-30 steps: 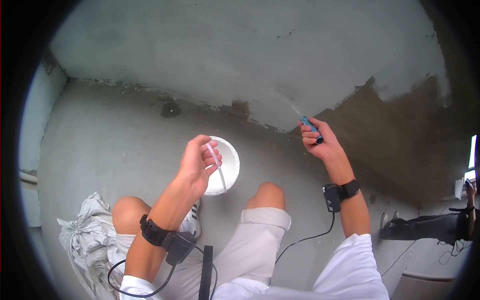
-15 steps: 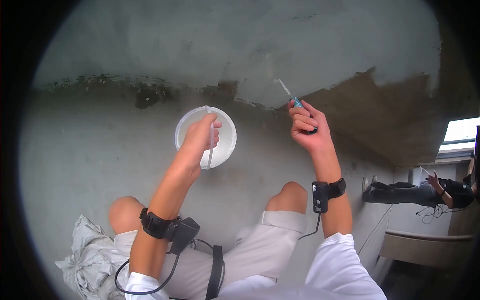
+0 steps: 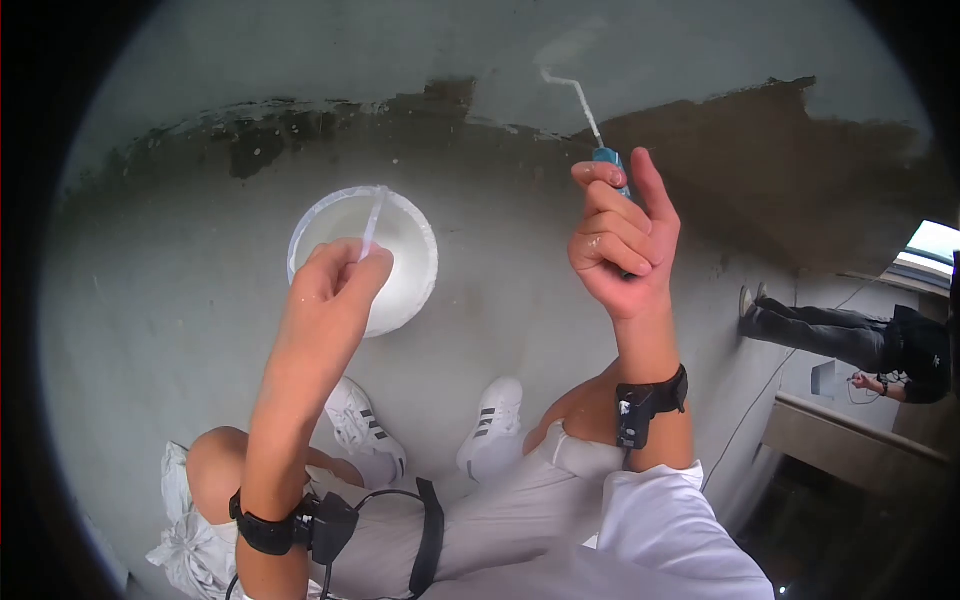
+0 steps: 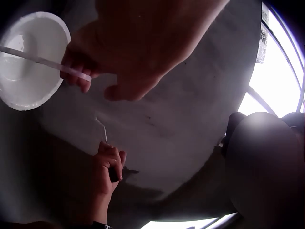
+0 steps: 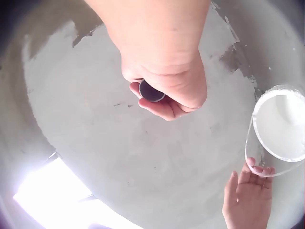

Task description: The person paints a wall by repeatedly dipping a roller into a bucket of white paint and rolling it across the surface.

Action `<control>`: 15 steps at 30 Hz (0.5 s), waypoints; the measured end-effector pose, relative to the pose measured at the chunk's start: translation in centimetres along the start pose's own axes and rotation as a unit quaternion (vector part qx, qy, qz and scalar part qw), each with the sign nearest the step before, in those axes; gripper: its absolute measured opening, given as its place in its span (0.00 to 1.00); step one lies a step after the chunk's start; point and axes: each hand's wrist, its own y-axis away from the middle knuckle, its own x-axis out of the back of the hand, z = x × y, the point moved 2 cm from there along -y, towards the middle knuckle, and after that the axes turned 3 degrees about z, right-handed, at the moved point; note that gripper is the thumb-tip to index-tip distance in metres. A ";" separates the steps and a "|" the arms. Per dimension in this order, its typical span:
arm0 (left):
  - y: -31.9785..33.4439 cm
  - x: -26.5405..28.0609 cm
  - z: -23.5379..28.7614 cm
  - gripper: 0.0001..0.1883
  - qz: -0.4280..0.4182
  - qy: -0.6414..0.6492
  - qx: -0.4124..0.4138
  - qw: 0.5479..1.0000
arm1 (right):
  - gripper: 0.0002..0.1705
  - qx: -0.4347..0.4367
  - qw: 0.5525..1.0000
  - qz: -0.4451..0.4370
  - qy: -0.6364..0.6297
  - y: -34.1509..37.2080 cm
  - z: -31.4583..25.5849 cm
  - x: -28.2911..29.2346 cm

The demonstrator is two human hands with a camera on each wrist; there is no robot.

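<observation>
The left hand [image 3: 335, 290] holds the pale strap handle [image 3: 373, 222] of a white bucket [image 3: 408, 265], its fingers curled round it; whitish material lies inside the bucket. In the left wrist view the handle [image 4: 45, 62] crosses the bucket's mouth. The right hand [image 3: 625, 235] grips a teal tool handle [image 3: 608, 157], with a thin bent metal rod [image 3: 587, 108] pointing up toward the wall. The rod's far end lies close to a pale smear on the wall; contact cannot be told. In the right wrist view the handle's dark round end [image 5: 152, 90] shows in the fist.
The grey wall [image 3: 300, 50] has dark uncoated patches [image 3: 740, 140] at right and along its base. White shoes [image 3: 495, 415] stand on the floor below the bucket. A pale crumpled bag [image 3: 190, 545] lies at lower left. Another person [image 3: 830, 335] stands at far right.
The view has shifted. The bucket has moved left in the head view, the left hand has moved with its handle, and the tool's rod points higher. The distant person's arms have changed position.
</observation>
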 end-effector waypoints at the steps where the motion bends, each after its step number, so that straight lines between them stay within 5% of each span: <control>1: 0.6 -0.4 0.1 0.23 0.009 0.006 0.016 1.000 | 0.20 -0.017 1.000 -0.017 0.001 0.4 -0.4 0.1; 15: 2.5 -9.3 1.5 0.14 -0.084 0.146 0.065 0.984 | 0.18 -0.091 0.995 0.008 0.036 -3.4 -2.3 2.8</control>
